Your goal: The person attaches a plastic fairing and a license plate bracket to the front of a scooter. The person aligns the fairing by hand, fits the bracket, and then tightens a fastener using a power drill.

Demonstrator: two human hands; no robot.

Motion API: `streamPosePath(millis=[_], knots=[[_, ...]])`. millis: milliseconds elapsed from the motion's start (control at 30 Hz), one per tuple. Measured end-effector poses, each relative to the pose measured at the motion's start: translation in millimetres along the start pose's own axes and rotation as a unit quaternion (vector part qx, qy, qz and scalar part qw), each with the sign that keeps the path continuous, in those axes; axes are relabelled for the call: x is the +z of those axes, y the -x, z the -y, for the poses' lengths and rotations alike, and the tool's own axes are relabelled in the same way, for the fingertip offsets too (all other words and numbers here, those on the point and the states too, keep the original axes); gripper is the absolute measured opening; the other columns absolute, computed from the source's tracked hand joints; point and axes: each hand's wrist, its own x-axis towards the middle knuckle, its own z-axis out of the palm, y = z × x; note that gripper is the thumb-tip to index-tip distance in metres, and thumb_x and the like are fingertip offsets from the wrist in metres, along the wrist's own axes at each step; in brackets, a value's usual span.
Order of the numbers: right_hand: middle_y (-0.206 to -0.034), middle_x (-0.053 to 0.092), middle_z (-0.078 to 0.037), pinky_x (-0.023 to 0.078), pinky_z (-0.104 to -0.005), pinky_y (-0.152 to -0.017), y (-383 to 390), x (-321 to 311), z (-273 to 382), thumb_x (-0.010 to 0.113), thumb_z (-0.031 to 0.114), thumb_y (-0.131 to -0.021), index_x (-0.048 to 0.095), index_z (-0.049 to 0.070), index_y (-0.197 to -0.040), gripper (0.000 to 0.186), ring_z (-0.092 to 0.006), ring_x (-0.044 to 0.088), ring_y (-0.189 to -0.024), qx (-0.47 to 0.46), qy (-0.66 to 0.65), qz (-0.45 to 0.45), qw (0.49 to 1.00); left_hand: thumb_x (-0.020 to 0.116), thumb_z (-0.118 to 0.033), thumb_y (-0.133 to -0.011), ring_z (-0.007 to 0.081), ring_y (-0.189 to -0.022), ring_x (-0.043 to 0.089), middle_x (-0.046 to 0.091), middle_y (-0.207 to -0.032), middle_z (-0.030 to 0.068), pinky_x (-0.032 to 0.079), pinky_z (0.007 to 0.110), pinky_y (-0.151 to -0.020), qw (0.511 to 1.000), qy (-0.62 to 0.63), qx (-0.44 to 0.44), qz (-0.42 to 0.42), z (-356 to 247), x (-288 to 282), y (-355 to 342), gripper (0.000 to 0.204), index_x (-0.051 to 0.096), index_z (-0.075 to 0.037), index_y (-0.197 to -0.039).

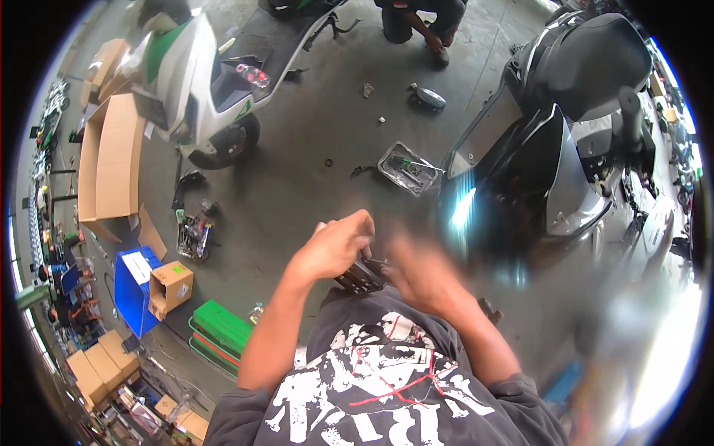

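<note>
Close in front of my body is a dark part with slots or ridges (360,279), partly covered by my hands; I cannot make out its exact kind. My left hand (333,248) is over its far left side, with fingers bent and pressed together; what they pinch is hidden. On the other side, my right hand (430,278) is smeared by motion. Its thumb side is near the part's right edge, and its fingers are too blurred to read.
A metal tray (409,171) with a green-handled screwdriver lies ahead. A black scooter (550,171) stands right, a white-and-green scooter (197,82) left. Cardboard boxes (111,163), a blue bin (135,291) and a green case (223,327) line the left. Someone crouches (424,22) at the far side.
</note>
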Motion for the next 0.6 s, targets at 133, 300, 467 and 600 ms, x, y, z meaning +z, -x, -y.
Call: streamPosePath(millis=[133,300,467,600], knots=[[-0.072,0.064,-0.017,0.048,-0.0518,-0.059,-52.3,13.3,-65.8,0.061,0.012,-0.086,0.054,0.014,-0.109,0.024,-0.0408,0.063,-0.067,-0.029,0.033,0.022,0.999,0.053,-0.019,-0.095,0.0394,-0.080,0.067,0.069,-0.079,0.0191,0.051,0.050,-0.072,0.960,-0.276,-0.037,-0.014,28.6,22.5,-86.1,0.018,0.051,-0.011,-0.110],[-0.077,0.064,-0.011,0.050,-0.0461,-0.052,-109.0,1.4,-139.2,0.063,0.008,-0.078,0.062,0.016,-0.103,0.026,-0.0341,0.063,-0.061,-0.022,0.071,-0.060,0.995,0.053,-0.013,-0.090,0.0407,-0.062,0.065,0.064,-0.063,0.0197,0.051,0.050,-0.057,0.944,-0.318,0.040,-0.077,31.7,18.3,-194.1,0.019,0.050,-0.007,-0.108],[-0.101,0.063,-0.006,0.042,-0.0398,-0.082,-160.9,-19.1,-168.3,0.070,0.009,-0.079,0.066,0.009,-0.091,0.013,-0.0271,0.056,-0.103,0.100,0.106,-0.103,0.984,0.060,-0.008,-0.080,0.0398,-0.067,0.068,0.066,-0.069,0.0213,0.053,0.050,-0.059,0.956,-0.286,0.062,-0.004,56.3,21.8,-284.0,0.037,0.045,-0.002,-0.113],[-0.116,0.060,-0.008,0.038,-0.0438,-0.088,-182.9,1.6,-201.9,0.069,0.009,-0.081,0.067,0.007,-0.093,0.012,-0.0294,0.053,-0.109,0.224,0.058,-0.064,0.971,0.066,-0.006,-0.074,0.0408,-0.071,0.069,0.067,-0.073,0.0244,0.055,0.049,-0.062,0.960,-0.266,0.019,0.084,92.8,48.9,-317.0,0.046,0.044,0.001,-0.113]])
